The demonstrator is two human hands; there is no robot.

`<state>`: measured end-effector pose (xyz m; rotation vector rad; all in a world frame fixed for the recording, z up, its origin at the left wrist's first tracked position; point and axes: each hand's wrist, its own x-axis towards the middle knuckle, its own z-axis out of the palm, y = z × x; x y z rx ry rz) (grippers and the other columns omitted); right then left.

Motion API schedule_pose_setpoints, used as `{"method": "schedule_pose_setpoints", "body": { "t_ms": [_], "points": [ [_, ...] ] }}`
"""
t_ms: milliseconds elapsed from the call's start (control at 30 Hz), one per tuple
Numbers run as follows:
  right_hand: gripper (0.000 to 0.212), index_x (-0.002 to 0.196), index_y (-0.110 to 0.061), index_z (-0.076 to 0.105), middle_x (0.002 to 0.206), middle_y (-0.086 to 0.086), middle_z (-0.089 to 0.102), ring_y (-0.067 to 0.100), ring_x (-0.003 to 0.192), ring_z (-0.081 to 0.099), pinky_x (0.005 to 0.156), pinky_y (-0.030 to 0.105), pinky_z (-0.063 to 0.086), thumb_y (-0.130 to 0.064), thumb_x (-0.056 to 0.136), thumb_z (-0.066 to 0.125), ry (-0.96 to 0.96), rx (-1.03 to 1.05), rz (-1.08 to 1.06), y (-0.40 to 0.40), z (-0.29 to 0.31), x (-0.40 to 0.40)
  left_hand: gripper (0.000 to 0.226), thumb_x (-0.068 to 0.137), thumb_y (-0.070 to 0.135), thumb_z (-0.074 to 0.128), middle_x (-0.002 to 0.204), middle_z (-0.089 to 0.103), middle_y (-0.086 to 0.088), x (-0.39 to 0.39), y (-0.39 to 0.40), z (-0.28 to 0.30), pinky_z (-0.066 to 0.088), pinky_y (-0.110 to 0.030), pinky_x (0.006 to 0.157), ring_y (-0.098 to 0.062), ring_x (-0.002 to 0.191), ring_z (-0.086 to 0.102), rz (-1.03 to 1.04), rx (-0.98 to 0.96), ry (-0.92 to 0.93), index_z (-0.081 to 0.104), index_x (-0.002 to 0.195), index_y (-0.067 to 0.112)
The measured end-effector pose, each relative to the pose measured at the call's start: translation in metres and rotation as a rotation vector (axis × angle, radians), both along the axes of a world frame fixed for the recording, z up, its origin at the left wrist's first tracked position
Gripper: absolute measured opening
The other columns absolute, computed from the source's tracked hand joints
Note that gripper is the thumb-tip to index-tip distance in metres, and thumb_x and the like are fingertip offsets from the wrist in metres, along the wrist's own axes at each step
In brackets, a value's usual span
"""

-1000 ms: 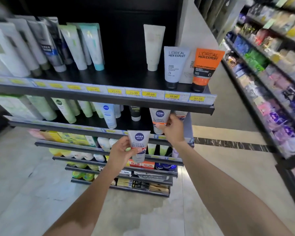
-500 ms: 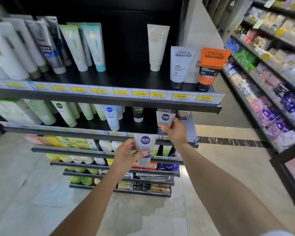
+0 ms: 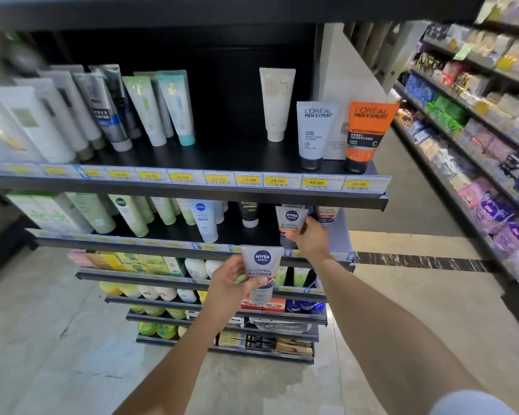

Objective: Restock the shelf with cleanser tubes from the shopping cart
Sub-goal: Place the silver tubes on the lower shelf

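Nearest to me, low in the frame, both forearms reach up from the bottom edge toward the shelving. My left hand [image 3: 231, 280] is at lower centre, fingers and thumb curled round a grey Nivea Men Oil Control tube [image 3: 261, 272], held upright with its cap down, in front of the price rail of the second shelf [image 3: 132, 244] and not resting on anything. Up and to the right of it, my right hand [image 3: 310, 238] grips a second Nivea Men tube [image 3: 291, 224] of the same kind at its lower half; that tube stands upright over the right end of the second shelf, under the top shelf's lip. I cannot tell whether its cap touches the board. Just right of it another tube of the same design [image 3: 327, 215] shows partly behind my hand.

Further along that shelf, to the left, stand a black-topped tube [image 3: 248, 214], a white Nivea tube [image 3: 205, 220] and a row of pale green tubes [image 3: 132, 215].

Above, the top shelf [image 3: 192, 157] carries yellow price labels [image 3: 277, 181] along its rail. On it, at right, stand a grey L'Oréal Men Expert tube [image 3: 313, 133] and an orange L'Oréal Men Expert tube [image 3: 367, 133], with a cream tube [image 3: 276, 103] behind them and grey, white and teal tubes at upper left.

At far right a blurred aisle shelf [image 3: 477, 139] of packets recedes.
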<state>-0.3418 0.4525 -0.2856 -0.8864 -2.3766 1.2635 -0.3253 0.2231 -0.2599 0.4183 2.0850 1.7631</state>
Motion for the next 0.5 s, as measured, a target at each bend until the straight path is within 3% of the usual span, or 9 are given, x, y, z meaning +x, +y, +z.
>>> {"method": "schedule_pose_setpoints", "body": {
  "t_ms": [267, 367, 500],
  "points": [
    [0.039, 0.112, -0.013, 0.065, 0.114, 0.005, 0.073, 0.024, 0.107, 0.067, 0.091, 0.036, 0.053, -0.032, 0.081, 0.08, -0.035, 0.068, 0.11, 0.017, -0.008, 0.012, 0.041, 0.074, 0.006, 0.084, 0.103, 0.075, 0.01, 0.008, 0.021, 0.009, 0.052, -0.02, 0.085, -0.003, 0.098, 0.068, 0.029, 0.005, 0.031, 0.067, 0.108, 0.022],
    [0.047, 0.128, -0.016, 0.061, 0.123, 0.002, 0.069, 0.023, 0.115, 0.063, 0.095, 0.037, 0.052, -0.036, 0.087, 0.073, -0.032, 0.267, 0.094, 0.03, -0.011, 0.044, 0.04, 0.075, 0.003, 0.082, 0.099, 0.076, 0.011, 0.008, 0.039, 0.012, 0.055, -0.021, 0.084, -0.006, 0.095, 0.069, 0.01, 0.014, 0.071, 0.067, 0.105, 0.024],
    [0.048, 0.136, -0.024, 0.053, 0.135, -0.003, 0.059, 0.022, 0.127, 0.049, 0.106, 0.038, 0.04, -0.043, 0.093, 0.063, -0.16, 0.67, 0.086, 0.048, -0.023, 0.1, 0.037, 0.077, 0.009, 0.082, 0.098, 0.075, 0.016, 0.006, 0.07, 0.015, 0.057, -0.026, 0.082, -0.009, 0.092, 0.071, -0.011, 0.02, 0.122, 0.067, 0.103, 0.031]
  ]
}}
